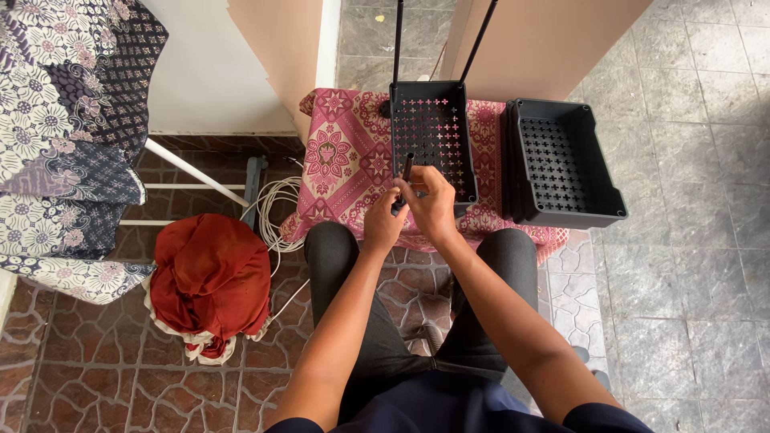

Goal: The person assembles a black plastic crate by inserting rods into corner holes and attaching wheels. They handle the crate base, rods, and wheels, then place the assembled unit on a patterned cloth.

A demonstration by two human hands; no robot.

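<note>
A black perforated plastic tray (433, 132) lies on a small table under a pink patterned cloth (345, 160). Two thin black rods (398, 40) rise from the tray's far corners. My left hand (382, 220) and my right hand (431, 200) meet at the tray's near left corner. Both pinch a short black rod (407, 170) that stands upright there. A stack of similar black trays (561, 160) rests to the right, partly off the cloth's edge.
A red bundle of cloth (210, 281) lies on the brown tiled floor at my left. A white cable (273, 208) is coiled beside the table. Patterned fabrics (64, 136) hang on a white rack at far left. Grey tiles (690, 265) spread right.
</note>
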